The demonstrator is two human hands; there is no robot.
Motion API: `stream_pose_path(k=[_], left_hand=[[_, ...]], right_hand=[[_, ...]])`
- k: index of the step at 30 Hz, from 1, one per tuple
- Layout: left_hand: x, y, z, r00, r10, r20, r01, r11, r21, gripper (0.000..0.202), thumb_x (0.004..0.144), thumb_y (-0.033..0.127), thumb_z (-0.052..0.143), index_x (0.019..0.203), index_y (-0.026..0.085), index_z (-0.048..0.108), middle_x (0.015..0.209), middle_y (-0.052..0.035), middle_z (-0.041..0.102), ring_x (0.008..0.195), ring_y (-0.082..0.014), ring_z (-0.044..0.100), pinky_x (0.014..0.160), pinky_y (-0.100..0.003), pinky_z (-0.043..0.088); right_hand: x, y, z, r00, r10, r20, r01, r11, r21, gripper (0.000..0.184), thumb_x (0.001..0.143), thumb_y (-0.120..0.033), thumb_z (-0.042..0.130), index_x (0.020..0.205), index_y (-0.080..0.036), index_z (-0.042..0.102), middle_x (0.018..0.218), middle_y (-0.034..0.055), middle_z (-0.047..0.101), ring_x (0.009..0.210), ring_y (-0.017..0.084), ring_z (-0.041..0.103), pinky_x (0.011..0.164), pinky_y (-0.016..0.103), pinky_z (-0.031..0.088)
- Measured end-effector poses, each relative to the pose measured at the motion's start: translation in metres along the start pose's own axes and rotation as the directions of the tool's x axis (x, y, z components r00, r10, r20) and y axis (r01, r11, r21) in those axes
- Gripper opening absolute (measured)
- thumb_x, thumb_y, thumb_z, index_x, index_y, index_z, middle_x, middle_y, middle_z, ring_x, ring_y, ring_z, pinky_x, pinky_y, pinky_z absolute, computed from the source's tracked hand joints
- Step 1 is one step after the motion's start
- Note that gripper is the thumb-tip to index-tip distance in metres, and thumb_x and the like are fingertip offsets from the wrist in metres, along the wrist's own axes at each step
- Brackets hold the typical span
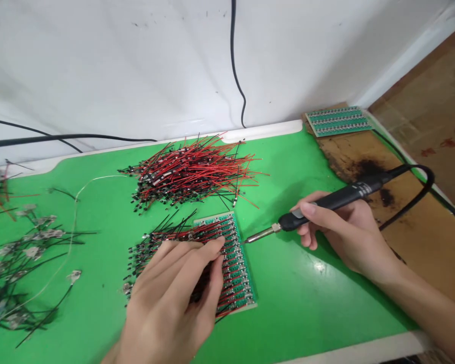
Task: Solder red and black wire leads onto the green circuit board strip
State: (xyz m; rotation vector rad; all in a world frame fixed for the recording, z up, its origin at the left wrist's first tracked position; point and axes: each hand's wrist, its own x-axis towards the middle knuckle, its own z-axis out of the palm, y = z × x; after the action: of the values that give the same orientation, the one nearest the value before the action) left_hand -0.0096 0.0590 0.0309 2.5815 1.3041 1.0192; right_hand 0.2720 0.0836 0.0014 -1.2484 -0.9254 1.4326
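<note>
My right hand [345,232] is shut on a black soldering iron [326,208], held like a pen. Its metal tip stops just short of the right edge of a green circuit board [237,265], apart from it by a small gap. The board has a row of silvery pads with red and black wires [174,235] laid across it. My left hand [170,298] lies over these wires, fingertips gripping them, and hides much of the board. A loose heap of similar red and black wires [189,172] lies just beyond.
A green mat [299,288] covers the bench. At left lie black wires with metal tabs [18,268], crossed by a thin solder strand [74,237]. A finished board [337,121] sits back right on scorched brown board [364,172]. The iron's black cable loops right.
</note>
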Motion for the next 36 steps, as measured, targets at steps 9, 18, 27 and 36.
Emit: stream_pose_path(k=[9,18,27,36], left_hand=[[-0.0032,-0.0044,-0.0036,1.000,-0.001,0.000,0.001,0.998,-0.058,0.021,0.099,0.001,0.072,0.116,0.014,0.073,0.098,0.0027,0.080,0.085,-0.0055,0.073,0.098,-0.023,0.056],[-0.0036,-0.0068,-0.0011,1.000,0.009,0.024,-0.007,0.998,-0.062,0.022,0.099,0.001,0.072,0.116,0.015,0.072,0.098,0.0030,0.081,0.086,-0.0065,0.074,0.098,-0.025,0.056],[-0.0017,-0.0033,-0.0017,0.999,0.031,0.022,-0.031,0.999,-0.028,0.020,0.100,0.001,0.069,0.115,0.014,0.070,0.096,0.0017,0.079,0.083,-0.0076,0.074,0.093,-0.026,0.056],[-0.0030,-0.0059,-0.0025,0.999,0.027,0.029,-0.025,0.998,-0.053,0.023,0.100,0.000,0.071,0.119,0.013,0.070,0.099,0.0019,0.081,0.084,-0.0070,0.074,0.097,-0.026,0.056]], right_hand=[[0.0005,0.0014,-0.0001,1.000,0.001,-0.003,-0.001,1.000,-0.011,0.027,0.084,-0.048,0.098,0.082,-0.022,0.088,0.062,0.0036,0.076,0.047,0.017,0.073,0.042,0.019,0.060],[-0.0001,-0.0001,-0.0017,1.000,-0.001,0.012,0.001,1.000,-0.029,0.028,0.086,-0.050,0.097,0.081,-0.023,0.088,0.061,0.0036,0.076,0.047,0.017,0.073,0.041,0.020,0.060],[0.0004,0.0011,-0.0011,1.000,-0.008,0.008,0.008,0.999,-0.049,0.029,0.087,-0.050,0.096,0.081,-0.022,0.088,0.062,0.0040,0.076,0.048,0.017,0.073,0.042,0.020,0.060],[-0.0009,-0.0004,-0.0020,1.000,-0.005,0.006,0.005,0.999,-0.036,0.029,0.086,-0.050,0.097,0.080,-0.023,0.088,0.061,0.0037,0.076,0.047,0.017,0.073,0.041,0.020,0.060]])
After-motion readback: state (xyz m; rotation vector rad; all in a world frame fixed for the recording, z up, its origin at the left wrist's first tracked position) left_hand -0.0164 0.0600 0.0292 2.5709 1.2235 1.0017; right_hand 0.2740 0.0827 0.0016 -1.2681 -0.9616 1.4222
